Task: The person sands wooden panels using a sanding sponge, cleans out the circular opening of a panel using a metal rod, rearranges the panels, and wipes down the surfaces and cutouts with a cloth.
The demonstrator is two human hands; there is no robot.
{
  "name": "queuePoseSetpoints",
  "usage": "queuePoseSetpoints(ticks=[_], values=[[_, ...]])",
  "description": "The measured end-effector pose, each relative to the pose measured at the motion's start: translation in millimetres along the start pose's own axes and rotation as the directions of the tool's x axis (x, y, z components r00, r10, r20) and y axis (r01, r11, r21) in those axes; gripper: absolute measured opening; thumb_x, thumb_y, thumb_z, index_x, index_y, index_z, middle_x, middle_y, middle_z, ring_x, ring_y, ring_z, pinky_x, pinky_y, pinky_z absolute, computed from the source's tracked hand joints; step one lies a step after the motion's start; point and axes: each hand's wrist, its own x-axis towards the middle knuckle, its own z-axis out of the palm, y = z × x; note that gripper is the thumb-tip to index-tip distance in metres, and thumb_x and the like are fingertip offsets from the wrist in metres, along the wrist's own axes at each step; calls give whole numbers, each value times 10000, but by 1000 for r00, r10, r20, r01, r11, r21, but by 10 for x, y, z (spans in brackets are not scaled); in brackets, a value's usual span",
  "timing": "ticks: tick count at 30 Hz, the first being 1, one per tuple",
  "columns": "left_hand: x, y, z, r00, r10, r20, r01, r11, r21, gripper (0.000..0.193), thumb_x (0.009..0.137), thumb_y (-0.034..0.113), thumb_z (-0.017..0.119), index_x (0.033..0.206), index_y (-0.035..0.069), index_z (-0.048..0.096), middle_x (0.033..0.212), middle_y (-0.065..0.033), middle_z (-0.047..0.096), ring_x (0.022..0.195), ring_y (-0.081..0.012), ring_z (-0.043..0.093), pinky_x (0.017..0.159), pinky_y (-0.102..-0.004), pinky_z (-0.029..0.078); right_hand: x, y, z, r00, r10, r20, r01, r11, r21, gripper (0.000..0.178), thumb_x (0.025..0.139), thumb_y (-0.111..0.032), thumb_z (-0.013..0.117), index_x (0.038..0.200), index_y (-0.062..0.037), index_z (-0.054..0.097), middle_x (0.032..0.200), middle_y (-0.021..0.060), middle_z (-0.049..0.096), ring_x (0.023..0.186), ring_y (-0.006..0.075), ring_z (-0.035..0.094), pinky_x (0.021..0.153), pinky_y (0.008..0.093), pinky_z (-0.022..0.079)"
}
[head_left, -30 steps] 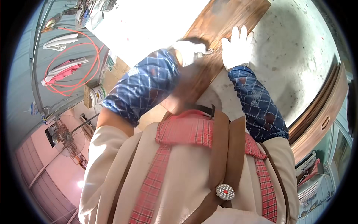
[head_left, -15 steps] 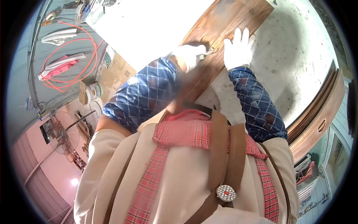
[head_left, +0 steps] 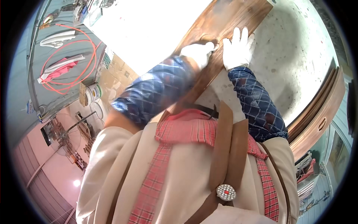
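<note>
A long brown board with strong wood grain (head_left: 238, 16) lies slantwise across the white worktop. It has an oval handhole (head_left: 209, 38) in it. My left hand (head_left: 198, 53), in a white glove, is closed at the near edge of this hole, fingers pressed together. What it holds, if anything, is hidden by the glove. To its right, my right hand (head_left: 238, 49), also gloved in white, lies flat on the board near its right edge with the fingers stretched out.
The white worktop (head_left: 287, 48) is speckled and stained. On the right, several curved brown boards (head_left: 317, 112) stand stacked, the outer one with an oval hole. At left are a red hose (head_left: 95, 56), a white bucket (head_left: 93, 91), cardboard (head_left: 117, 74) and a fan (head_left: 59, 132).
My left hand and forearm have shifted a little to the right and forward along the hole's edge. My right hand stays nearly where it was on the board.
</note>
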Motion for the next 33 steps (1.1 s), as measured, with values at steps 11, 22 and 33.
queuePoseSetpoints(ticks=[11, 22, 33], values=[[-117, 227, -214, 991, -133, 6, 132, 983, -125, 396, 1040, 356, 382, 1279, 160, 629, 1203, -155, 686, 1093, -351, 665, 947, -427, 514, 50, -10, -79, 999, -1, 51, 5, 997, -80, 620, 982, -485, 492, 1478, -116, 450, 1546, 172, 386, 1404, 476, 313, 1178, 563, 232], [-794, -402, 557, 943, -196, -267, -286, -71, -956, 129, 995, 128, 578, 1097, 49, 571, 819, -24, 621, 719, -116, 589, 661, -250, 493, -409, -38, -330, 991, 18, 134, -114, 643, 757, 452, 977, -242, 586, 1366, -18, 536, 1378, 174, 549, 1277, 320, 504, 1084, 415, 396], [-1002, -542, -68, 895, 7, -445, -167, 932, -321, 250, 836, 204, 649, 1058, 107, 713, 996, -136, 684, 982, -345, 637, 876, -457, 516, -253, 97, -589, 810, -15, 586, -418, 686, 595, 335, 1000, -221, 589, 1271, -24, 586, 1119, 154, 677, 967, 265, 652, 858, 383, 521]])
